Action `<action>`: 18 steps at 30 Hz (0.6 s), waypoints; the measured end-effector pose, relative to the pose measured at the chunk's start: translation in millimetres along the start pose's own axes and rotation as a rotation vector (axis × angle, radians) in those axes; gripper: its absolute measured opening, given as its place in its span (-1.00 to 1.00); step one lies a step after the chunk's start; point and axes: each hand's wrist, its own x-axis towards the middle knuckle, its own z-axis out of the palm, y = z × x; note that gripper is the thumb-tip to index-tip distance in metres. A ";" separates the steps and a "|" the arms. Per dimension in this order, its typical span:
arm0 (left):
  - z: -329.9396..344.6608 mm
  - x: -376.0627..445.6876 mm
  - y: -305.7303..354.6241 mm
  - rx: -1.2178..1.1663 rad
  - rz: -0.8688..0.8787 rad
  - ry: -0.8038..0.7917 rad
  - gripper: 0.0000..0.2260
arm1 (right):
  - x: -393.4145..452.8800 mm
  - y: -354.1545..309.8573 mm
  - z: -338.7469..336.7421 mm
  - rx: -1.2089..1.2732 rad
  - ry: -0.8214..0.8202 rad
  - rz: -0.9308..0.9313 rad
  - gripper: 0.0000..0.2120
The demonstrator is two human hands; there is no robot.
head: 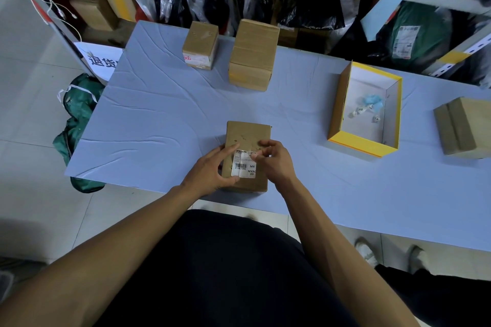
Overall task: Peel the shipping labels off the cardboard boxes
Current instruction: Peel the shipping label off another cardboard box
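Note:
A small cardboard box (247, 138) lies flat near the front edge of the table. A white shipping label (243, 166) with a barcode is stuck on its top, near half. My left hand (212, 170) grips the box's left side, thumb at the front corner and fingers on top by the label. My right hand (275, 160) pinches the label's upper right corner between thumb and fingertips. Two more cardboard boxes stand at the back: a small one (200, 44) with a white label on its front, and a taller one (252, 54).
A pale blue sheet covers the table (148, 114). An open yellow-rimmed box (365, 107) at the right holds crumpled label scraps. Another cardboard box (466, 127) lies at the far right. Shelves with parcels and bags stand behind. A green bag (77, 114) lies on the floor left.

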 end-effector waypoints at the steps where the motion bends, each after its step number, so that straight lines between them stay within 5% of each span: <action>1: 0.0 0.0 0.3 0.002 0.000 0.001 -0.26 | 0.4 0.3 0.0 -0.004 0.001 0.003 -0.72; 11: 0.0 0.0 2.2 0.022 0.000 0.010 -0.26 | 1.2 -0.7 -0.4 -0.002 -0.011 -0.004 -0.89; 18: 0.0 -0.9 1.6 -0.007 -0.002 0.006 -0.26 | 2.3 1.0 0.9 -0.006 0.000 -0.014 -0.83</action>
